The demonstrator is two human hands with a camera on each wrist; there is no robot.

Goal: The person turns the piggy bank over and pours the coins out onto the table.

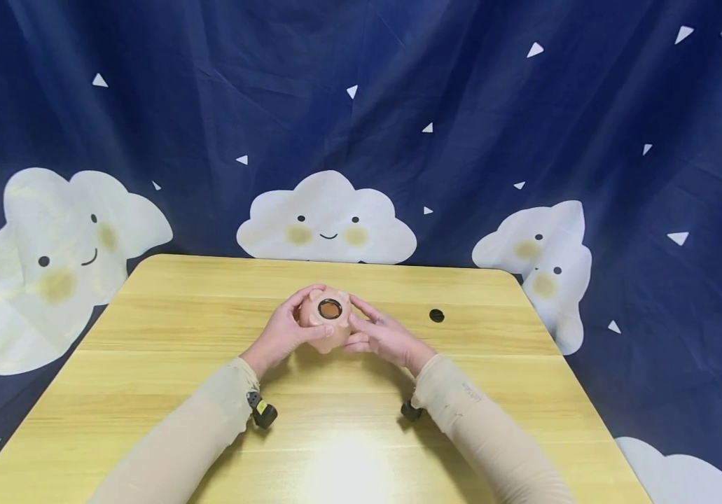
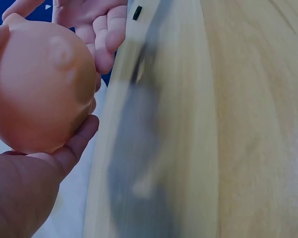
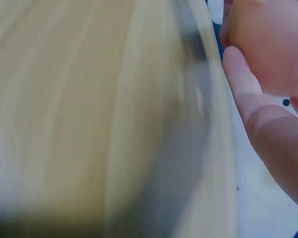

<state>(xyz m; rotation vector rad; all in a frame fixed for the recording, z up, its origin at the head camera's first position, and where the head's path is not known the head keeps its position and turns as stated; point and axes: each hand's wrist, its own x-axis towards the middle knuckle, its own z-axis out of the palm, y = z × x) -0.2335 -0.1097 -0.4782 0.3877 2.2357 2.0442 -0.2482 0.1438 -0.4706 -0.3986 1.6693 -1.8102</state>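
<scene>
A pink piggy bank (image 1: 337, 334) is held over the table in front of me, its underside with a round dark-rimmed hole (image 1: 330, 309) facing the head camera. My left hand (image 1: 280, 333) grips it from the left, thumb across its near side. On the opposite side my right hand (image 1: 389, 339) holds it between thumb and fingers, lower fingers loosely bent below. In the left wrist view a raised curl like a tail shows on the smooth piggy bank (image 2: 35, 89). The right thumb (image 3: 246, 84) lies along its side in the right wrist view.
A black round plug (image 1: 437, 316) lies on the wooden table (image 1: 165, 392), to the right of the hands. Behind the table's far edge hangs a dark blue curtain (image 1: 310, 91) with smiling clouds. Dark wrist cameras (image 1: 263, 412) sit under both beige sleeves (image 1: 190, 427).
</scene>
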